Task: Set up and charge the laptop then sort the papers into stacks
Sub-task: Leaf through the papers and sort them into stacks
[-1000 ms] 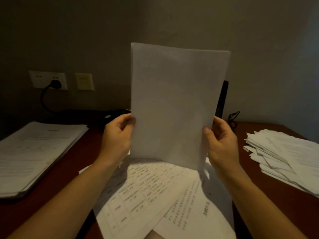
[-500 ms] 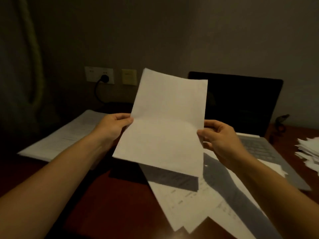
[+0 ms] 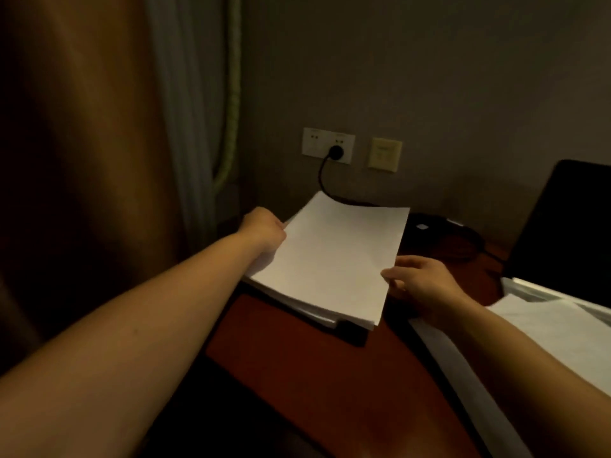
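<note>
Reaching fwd from the bottom edge, both bare forearms cross the red-brown desk (image 3: 297, 358), the L one long and diagonal, the R one shorter at the right. L hand (image 3: 263, 231) grips the left edge of a blank white sheet (image 3: 334, 259), knuckles up, fingers curled out of sight under the paper. R hand (image 3: 420, 282) sits at the sheet's right edge w/ thumb and forefinger tips at the paper; can't tell if they pinch it or only touch. Sheet lies nearly flat and a bit askew over a paper stack (image 3: 317, 315) at the desk's left end. The stack's layered edges show below the sheet's near side; whether sheet and stack touch can't be judged. To the right, loose papers (image 3: 545, 328) lie over the base of an open laptop (image 3: 568, 226), its screen dark and upright at the frame's right edge. Behind the sheet a dark power brick (image 3: 421, 226) w/ a small pale label lies on the desk, near the laptop. Black cable (image 3: 321, 180) runs up from behind the stack's far corner to a plug (image 3: 336, 150) seated in the white wall outlet (image 3: 327, 145). A beige wall plate (image 3: 385, 154) sits just beside the outlet on the right. Brown curtain (image 3: 82, 160) hangs at far left, w/ a pale strip and a green cord along its edge.
</note>
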`<move>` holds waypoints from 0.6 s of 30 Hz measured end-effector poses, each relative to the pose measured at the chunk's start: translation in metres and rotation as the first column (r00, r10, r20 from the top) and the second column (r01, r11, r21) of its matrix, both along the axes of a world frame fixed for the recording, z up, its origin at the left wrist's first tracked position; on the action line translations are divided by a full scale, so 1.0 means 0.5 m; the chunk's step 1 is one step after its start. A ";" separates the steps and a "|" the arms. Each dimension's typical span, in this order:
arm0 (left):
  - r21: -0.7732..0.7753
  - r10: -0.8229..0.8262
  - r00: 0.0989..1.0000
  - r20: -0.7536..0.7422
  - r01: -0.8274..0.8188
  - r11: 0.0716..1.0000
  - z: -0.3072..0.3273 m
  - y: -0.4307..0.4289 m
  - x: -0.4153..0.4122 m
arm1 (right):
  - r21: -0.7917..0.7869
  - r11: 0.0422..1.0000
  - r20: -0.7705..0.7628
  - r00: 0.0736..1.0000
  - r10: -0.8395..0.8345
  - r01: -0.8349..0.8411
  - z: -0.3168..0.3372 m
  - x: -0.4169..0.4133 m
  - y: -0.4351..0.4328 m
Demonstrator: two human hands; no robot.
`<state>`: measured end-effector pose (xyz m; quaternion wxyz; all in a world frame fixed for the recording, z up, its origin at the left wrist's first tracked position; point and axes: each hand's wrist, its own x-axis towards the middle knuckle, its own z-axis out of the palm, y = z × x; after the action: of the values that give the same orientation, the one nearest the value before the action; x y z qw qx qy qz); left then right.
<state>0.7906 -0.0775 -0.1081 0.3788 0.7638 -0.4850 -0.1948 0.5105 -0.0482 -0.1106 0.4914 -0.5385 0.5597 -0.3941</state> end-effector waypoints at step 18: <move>-0.016 -0.068 0.854 0.516 0.089 0.996 -0.018 -0.020 -0.027 | -0.399 0.849 -0.671 0.741 -0.013 -0.347 -0.018 0.019 -0.053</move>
<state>0.7768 -0.0877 -0.1169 0.2420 0.7599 -0.6032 0.0107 0.5200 -0.0747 -0.1194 0.1433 -0.7989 0.5205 -0.2652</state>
